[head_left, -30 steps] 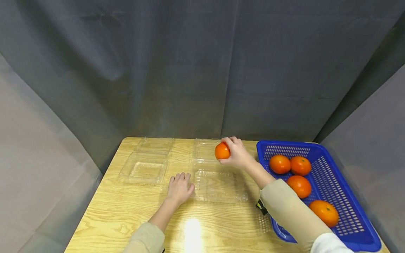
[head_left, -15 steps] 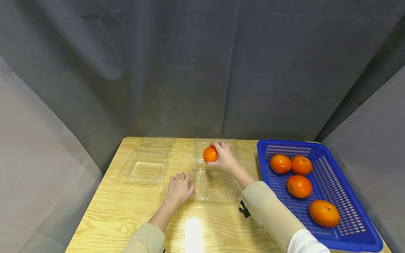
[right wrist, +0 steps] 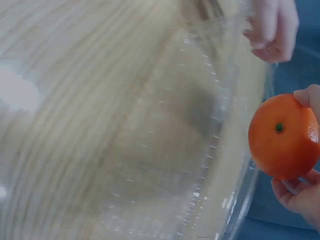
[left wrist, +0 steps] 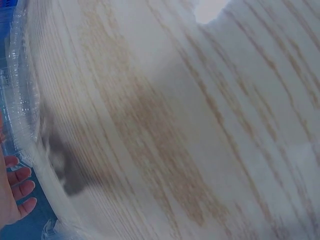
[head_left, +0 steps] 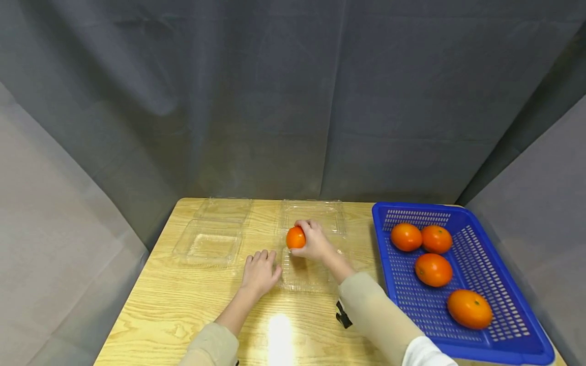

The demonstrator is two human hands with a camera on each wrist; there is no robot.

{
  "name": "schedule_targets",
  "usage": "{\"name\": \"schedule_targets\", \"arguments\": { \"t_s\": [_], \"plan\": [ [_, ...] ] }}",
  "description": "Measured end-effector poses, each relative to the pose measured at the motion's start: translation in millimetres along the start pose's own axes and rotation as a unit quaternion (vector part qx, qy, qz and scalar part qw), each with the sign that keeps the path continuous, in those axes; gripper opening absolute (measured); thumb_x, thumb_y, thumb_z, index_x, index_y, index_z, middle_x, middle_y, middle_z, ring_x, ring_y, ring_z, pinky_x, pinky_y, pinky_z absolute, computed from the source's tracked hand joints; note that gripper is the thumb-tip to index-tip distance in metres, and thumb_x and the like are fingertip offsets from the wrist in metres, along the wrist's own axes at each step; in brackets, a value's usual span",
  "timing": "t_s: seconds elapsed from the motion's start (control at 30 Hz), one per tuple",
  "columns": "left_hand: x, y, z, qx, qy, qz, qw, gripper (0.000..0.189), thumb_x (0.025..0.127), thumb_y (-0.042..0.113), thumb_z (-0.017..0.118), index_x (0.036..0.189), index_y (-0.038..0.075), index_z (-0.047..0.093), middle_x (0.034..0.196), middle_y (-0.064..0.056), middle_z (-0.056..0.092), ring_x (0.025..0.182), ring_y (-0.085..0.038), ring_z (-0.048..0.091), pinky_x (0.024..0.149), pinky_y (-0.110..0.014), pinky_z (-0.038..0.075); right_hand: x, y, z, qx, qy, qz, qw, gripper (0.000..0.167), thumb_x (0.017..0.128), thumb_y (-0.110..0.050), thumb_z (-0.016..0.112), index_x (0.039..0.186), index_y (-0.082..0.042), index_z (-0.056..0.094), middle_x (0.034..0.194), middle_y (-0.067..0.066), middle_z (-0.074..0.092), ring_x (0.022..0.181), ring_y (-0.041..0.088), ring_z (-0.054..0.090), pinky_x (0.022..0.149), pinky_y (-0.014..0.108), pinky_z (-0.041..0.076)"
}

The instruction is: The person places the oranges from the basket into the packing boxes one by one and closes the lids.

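My right hand (head_left: 316, 245) grips an orange (head_left: 295, 237) between thumb and fingers, above a clear plastic clamshell container (head_left: 311, 277) that lies with its lid laid back. In the right wrist view the orange (right wrist: 282, 135) shows its small green stem end, and the container's ridged rim (right wrist: 205, 165) is below it. My left hand (head_left: 260, 273) lies palm down by that container's left edge, its fingers relaxed; whether it touches the rim I cannot tell. Only some of its fingers (left wrist: 21, 189) show at the edge of the left wrist view.
Another clear clamshell container (head_left: 208, 244) lies spread out at the left of the wooden table (head_left: 151, 315). On the right a blue plastic basket (head_left: 508, 274) holds several oranges (head_left: 433, 270). A grey curtain (head_left: 274, 101) hangs behind the table.
My right hand has carried the orange leftward and nearer to me, from over the lid to over the container's base. The left hand has stayed in place.
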State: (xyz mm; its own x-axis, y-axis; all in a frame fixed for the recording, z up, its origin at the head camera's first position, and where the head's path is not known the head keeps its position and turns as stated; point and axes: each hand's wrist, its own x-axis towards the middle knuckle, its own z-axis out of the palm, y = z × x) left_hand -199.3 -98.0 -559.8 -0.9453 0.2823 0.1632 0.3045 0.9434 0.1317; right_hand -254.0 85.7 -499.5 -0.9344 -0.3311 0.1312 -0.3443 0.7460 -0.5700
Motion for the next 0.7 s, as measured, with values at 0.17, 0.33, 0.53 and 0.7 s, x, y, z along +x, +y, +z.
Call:
{"name": "schedule_targets", "arguments": {
  "t_s": [0.17,0.33,0.53,0.7],
  "plan": [
    [0.0,0.2,0.2,0.001,-0.004,-0.001,1.0,0.041,0.09,0.038,0.044,0.118,0.009,0.053,0.102,-0.009,0.058,0.093,-0.025,0.053,0.083,-0.043,0.041,-3.5,4,11,-0.014,-0.005,-0.009,0.9999,0.067,0.064,-0.027,0.079,0.121,-0.01,0.049,0.119,0.02,0.046,0.108,0.034,0.044,0.079,0.044,0.049],
    [0.0,0.7,-0.4,0.0,-0.001,-0.002,1.0,0.04,0.09,0.038,0.045,0.117,0.009,0.054,0.102,-0.009,0.058,0.093,-0.025,0.053,0.082,-0.043,0.041,-6.5,8,18,-0.013,-0.002,-0.009,0.9999,0.067,0.063,-0.026,0.08,0.12,-0.009,0.05,0.117,0.019,0.047,0.106,0.033,0.045,0.078,0.044,0.048],
    [-0.5,0.9,-0.8,0.001,-0.002,-0.002,1.0,0.04,0.09,0.038,0.044,0.117,0.01,0.053,0.103,-0.009,0.058,0.093,-0.026,0.053,0.082,-0.043,0.041,-10.5,13,26,-0.01,-0.006,-0.003,0.9999,0.067,0.064,-0.027,0.08,0.121,-0.01,0.049,0.12,0.018,0.046,0.109,0.034,0.044,0.08,0.046,0.047],
    [-0.6,0.5,0.2,-0.001,0.0,-0.002,1.0,0.039,0.09,0.038,0.044,0.116,0.01,0.054,0.103,-0.009,0.058,0.093,-0.025,0.053,0.081,-0.043,0.041,-12.1,15,31,-0.01,-0.011,-0.011,0.9998,0.067,0.065,-0.027,0.079,0.123,-0.009,0.049,0.12,0.018,0.046,0.11,0.034,0.043,0.08,0.046,0.048]
  ]
}}
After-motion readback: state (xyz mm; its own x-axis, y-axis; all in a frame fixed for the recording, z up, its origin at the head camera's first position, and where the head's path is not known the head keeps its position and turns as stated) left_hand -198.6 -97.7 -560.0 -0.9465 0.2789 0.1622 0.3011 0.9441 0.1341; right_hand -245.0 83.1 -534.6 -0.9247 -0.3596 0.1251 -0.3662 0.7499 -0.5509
